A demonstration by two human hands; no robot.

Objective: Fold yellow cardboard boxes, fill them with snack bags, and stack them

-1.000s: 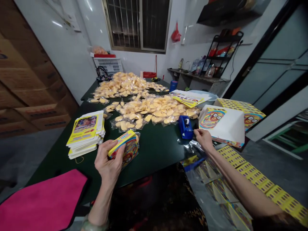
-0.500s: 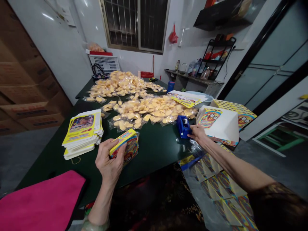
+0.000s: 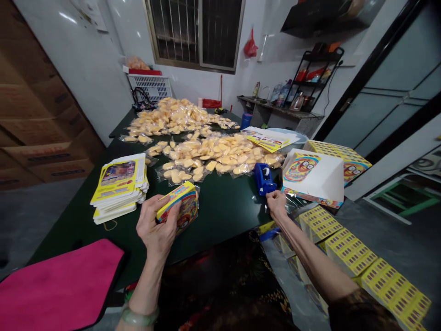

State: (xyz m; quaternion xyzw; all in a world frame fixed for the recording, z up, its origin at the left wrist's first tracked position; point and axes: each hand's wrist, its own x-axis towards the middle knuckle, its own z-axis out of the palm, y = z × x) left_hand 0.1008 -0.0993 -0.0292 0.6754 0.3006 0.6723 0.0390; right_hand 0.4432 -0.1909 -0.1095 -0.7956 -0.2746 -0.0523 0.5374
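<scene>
The two hands are well apart over a dark green table (image 3: 220, 220). The left hand (image 3: 156, 225) is clamped around a small printed carton (image 3: 182, 207) in yellow, blue and red, its fingers wrapped over the near side and hiding part of the print; a bit of clear plastic shows at the carton's far edge, but what lies inside cannot be made out. A jade bangle (image 3: 139, 316) circles the left wrist. The right hand (image 3: 276, 204) is down at the table edge, just below a blue tape dispenser (image 3: 264, 179); whether its fingers (image 3: 271, 195) touch the dispenser or merely sit beside it, or whether they hold a thin strip of tape, cannot be told from this angle. Crumpled clear plastic (image 3: 292, 202) lies just to the right of that hand. Beyond the hands spread heaps of sealed clear packets (image 3: 217, 156) of yellow pieces, too glare-covered to identify. A stack of flat printed cards (image 3: 119, 188) sits left of the left hand, its top picture blurred, with a loose rubber band (image 3: 110, 225) by its lower edge. A white-backed box (image 3: 312, 177) with a cartoon face stands at the right end of the table, partly overlapping a yellow-patterned carton (image 3: 339, 158) behind it. Flat yellow printed sheets (image 3: 347, 253) run along the lower right, cut off by the frame, and a pink cloth (image 3: 58, 287) lies at the lower left.
</scene>
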